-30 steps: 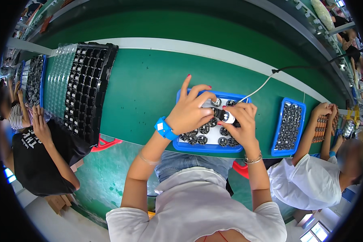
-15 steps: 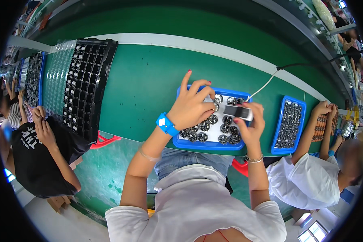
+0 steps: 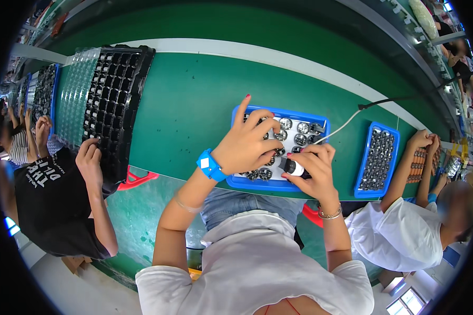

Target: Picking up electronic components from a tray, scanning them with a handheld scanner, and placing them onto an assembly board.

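A shallow blue tray (image 3: 242,184) with a white liner lies before me, holding several small round silver-and-black parts (image 3: 302,127). Over its left half is my left hand (image 3: 247,140), little finger raised, thumb and forefinger pinched at a round part (image 3: 279,151). The fingers partly cover this part. My right hand (image 3: 315,170) is closed around a small black-and-white cylindrical tool (image 3: 291,167), tilted with its dark end toward the left fingertips. A white cord (image 3: 344,125) runs from beside the right hand to the back of the bench.
Another blue tray (image 3: 358,193) full of round parts lies to the right. At left stands a black compartment tray (image 3: 122,100) beside clear plastic trays (image 3: 76,94). Co-workers sit on both sides, one in black (image 3: 52,205), one in white (image 3: 399,236). A red stool (image 3: 136,178) shows below the bench.
My right hand has drawn the tool nearer to me and left, and turned it. My left fingertips have shifted slightly toward me. The left co-worker's hands have moved apart, one toward the black tray.
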Demonstrator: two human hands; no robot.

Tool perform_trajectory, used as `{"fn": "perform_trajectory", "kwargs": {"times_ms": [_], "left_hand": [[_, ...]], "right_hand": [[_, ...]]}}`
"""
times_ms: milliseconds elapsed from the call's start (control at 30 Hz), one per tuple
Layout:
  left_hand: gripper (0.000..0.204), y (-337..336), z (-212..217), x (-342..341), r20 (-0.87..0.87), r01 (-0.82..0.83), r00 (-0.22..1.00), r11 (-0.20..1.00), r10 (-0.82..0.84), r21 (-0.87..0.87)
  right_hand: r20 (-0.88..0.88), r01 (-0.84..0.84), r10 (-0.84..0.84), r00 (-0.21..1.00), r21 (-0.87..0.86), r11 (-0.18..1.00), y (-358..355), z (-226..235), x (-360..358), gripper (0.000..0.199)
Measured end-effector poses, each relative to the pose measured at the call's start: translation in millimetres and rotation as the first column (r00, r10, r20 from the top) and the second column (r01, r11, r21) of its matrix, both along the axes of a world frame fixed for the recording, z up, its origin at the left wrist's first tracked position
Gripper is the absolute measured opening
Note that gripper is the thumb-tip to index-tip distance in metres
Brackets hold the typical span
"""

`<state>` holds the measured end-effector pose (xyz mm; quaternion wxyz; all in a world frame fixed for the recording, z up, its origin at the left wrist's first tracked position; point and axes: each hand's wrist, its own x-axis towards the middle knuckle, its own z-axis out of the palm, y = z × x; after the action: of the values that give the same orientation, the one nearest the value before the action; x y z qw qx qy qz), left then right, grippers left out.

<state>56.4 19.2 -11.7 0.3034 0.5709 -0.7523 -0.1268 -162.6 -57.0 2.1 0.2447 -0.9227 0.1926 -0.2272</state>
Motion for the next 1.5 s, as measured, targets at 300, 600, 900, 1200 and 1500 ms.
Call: {"fn": "perform_trajectory", "kwargs": {"times_ms": [300,600,900,1200,1500], "left_hand": [[0.020,-1.5,-2.3,-6.9,0.081,-0.013,0.997,1.000,0.014,-0.010],[0.017,-1.9,-5.5,-5.6,0.137,-0.038,0.989,0.995,0.050,-0.090],[0.014,-0.4,-0.9,-11.7,0.026,-0.044,0.999,0.997,0.046,-0.064],[0.013,23.7,-10.6,-22.4,0.069,-0.018,0.997,0.998,0.022,-0.056],[0.011,25.0,-7.3,-31.4,-0.012,-0.081,0.997,0.995,0.080,-0.060]], "right_hand": [[0.001,0.075,-0.075,0.997,-0.010,0.997,5.8,-4.0,3.4,0.043],[-0.013,0.017,-0.016,1.000,0.012,1.000,3.9,-4.2,3.8,0.042],[0.003,0.024,-0.024,1.000,0.031,0.999,3.2,-2.6,2.5,0.043],[0.042,0.084,-0.086,0.995,0.049,0.995,4.5,-7.2,-4.8,0.041],[0.057,0.077,-0.078,0.995,0.015,0.997,5.8,-3.6,-9.9,0.041]]}}
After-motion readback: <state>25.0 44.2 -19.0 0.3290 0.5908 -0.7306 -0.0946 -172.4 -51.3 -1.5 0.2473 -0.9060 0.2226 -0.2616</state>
